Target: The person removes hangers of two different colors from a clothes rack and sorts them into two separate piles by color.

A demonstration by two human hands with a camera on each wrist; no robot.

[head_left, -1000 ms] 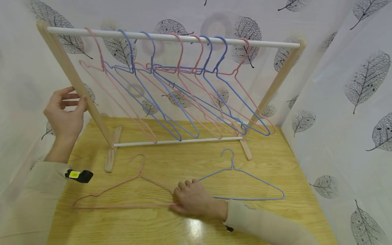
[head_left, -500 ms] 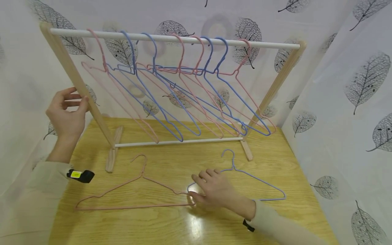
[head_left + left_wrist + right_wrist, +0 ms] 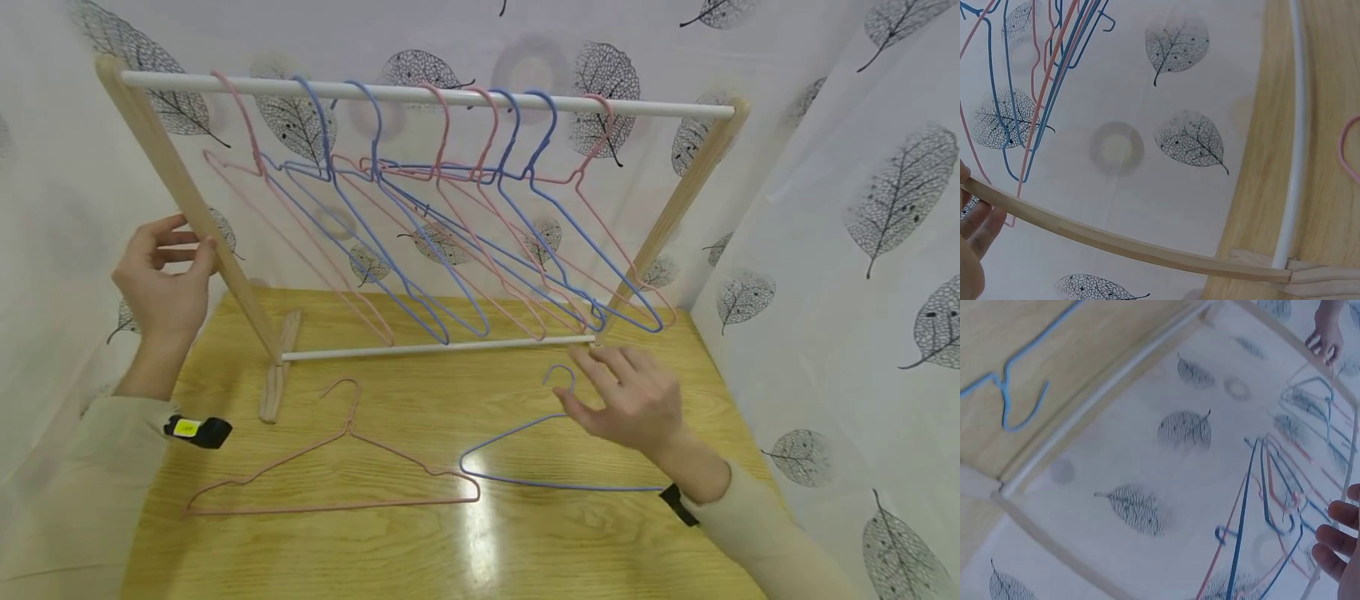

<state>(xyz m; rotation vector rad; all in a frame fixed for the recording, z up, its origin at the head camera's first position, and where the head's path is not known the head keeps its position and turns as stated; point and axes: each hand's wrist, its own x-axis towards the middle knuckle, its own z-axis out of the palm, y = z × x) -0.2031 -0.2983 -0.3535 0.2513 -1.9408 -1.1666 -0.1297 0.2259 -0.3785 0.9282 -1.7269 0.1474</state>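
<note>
A wooden rack with a white top rail (image 3: pixel 262 84) carries several pink and blue hangers. My left hand (image 3: pixel 165 292) holds its left wooden post (image 3: pixel 176 179), thumb in front and fingers reaching behind; the left wrist view shows fingertips at this post (image 3: pixel 1085 231). On the table lie a pink hanger (image 3: pixel 330 507) at left and a blue hanger (image 3: pixel 517 482) at right. Over the blue hanger's right shoulder hovers my right hand (image 3: pixel 630 404), its fingers spread and nothing in them, hiding that part. Its hook (image 3: pixel 1019 422) shows in the right wrist view.
The yellow wood-grain table (image 3: pixel 375 558) bears the rack's feet, including the left foot (image 3: pixel 273 392), and a lower white bar (image 3: pixel 450 346). Behind and at the sides hangs a white curtain (image 3: pixel 825 333) with leaf prints. Hung hangers bunch closely and overlap.
My right hand has let go of the pink hanger's right end, then moved right and up toward the rack's right foot. The pink hanger slid slightly right. The left hand stays on the post.
</note>
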